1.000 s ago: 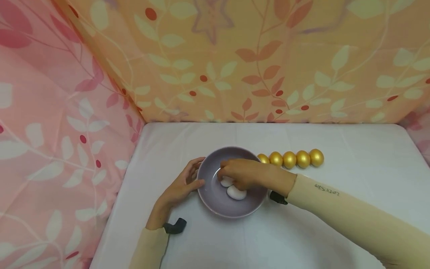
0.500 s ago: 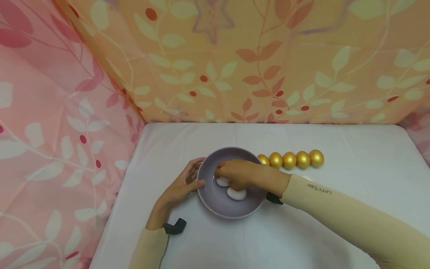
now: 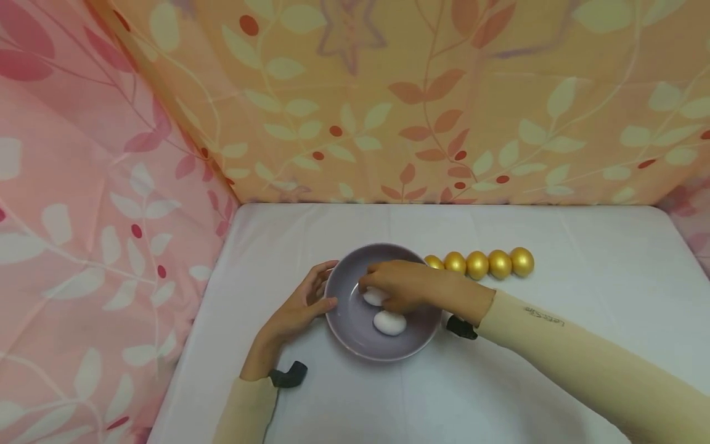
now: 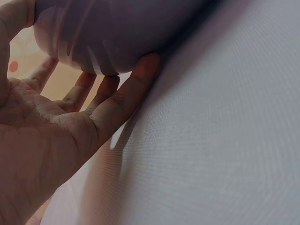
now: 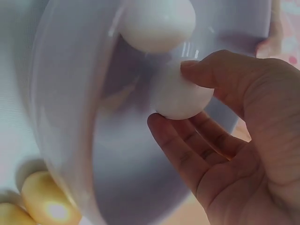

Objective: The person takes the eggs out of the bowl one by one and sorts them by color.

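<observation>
A mauve bowl (image 3: 350, 325) stands on the white table with two white eggs inside. My right hand (image 3: 405, 287) reaches into it from the right. In the right wrist view, its thumb and fingertips pinch one white egg (image 5: 171, 96). The other white egg (image 3: 390, 323) lies nearer to me in the bowl, beside that hand. At the bowl's left side, my left hand (image 3: 296, 308) holds the outside, thumb at the rim. Its spread fingers curve along the outer wall in the left wrist view, the lowest fingertip (image 4: 147, 65) down near the tabletop.
A row of several golden eggs (image 3: 477, 264) runs right from behind the bowl's right rim; the leftmost is partly hidden. Patterned fabric, pink (image 3: 111, 246) at the left and orange (image 3: 355, 154) at the back, borders the table (image 3: 599, 246).
My right hand shifted slightly left with the pinched egg, then back to the right. The nearer egg has rolled a little. My left hand stays on the bowl.
</observation>
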The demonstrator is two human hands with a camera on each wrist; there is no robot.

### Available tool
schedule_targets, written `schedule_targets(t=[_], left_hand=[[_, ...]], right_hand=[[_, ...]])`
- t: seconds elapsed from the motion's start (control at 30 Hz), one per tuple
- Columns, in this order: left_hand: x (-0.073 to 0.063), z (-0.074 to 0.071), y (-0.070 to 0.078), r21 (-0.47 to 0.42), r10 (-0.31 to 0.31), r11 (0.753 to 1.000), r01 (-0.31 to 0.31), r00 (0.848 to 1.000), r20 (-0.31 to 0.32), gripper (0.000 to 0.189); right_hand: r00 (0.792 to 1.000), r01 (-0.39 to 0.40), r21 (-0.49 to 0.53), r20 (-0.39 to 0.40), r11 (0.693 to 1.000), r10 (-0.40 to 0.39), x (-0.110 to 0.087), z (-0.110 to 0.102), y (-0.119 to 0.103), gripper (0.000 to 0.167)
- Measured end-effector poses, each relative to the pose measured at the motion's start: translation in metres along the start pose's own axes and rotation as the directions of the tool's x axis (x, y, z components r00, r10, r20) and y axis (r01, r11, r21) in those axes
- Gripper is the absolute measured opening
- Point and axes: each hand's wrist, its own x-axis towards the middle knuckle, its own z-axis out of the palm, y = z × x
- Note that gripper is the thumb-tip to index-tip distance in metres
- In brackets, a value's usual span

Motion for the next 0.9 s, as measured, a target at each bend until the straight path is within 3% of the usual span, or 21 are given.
schedule_targets(t=[0.2, 0.4, 0.47, 0.63, 0.9], left_hand=[[0.0, 0.0, -0.001, -0.01, 0.006, 1.0, -0.006, 1.0, 0.007, 0.075], [0.0, 0.001, -0.003, 0.002, -0.006, 1.0, 0.006, 1.0, -0.006, 0.074], [0.0, 0.001, -0.004, 0.002, -0.001, 1.0, 0.001, 1.0, -0.005, 0.074], [-0.001, 0.0, -0.003, -0.007, 0.004, 1.0, -0.004, 1.0, -0.002, 0.075], [-0.001, 0.0, -0.001, 0.008, 0.007, 1.0, -0.007, 1.0, -0.011, 0.073]], right_hand=[[0.995, 0.01, 0.057, -0.096, 0.998, -0.004, -0.013, -0.002, 0.006, 0.04], [0.979, -0.091, 0.16, -0.166, 0.983, 0.118, -0.026, 0.0, 0.012, 0.04], [0.97, -0.093, 0.184, -0.204, 0.978, 0.13, -0.031, 0.001, 0.014, 0.04], [0.942, -0.031, 0.268, -0.315, 0.963, 0.118, -0.044, 0.006, 0.017, 0.039], [0.88, 0.015, 0.425, -0.435, 0.905, 0.19, -0.066, 0.017, 0.019, 0.042]])
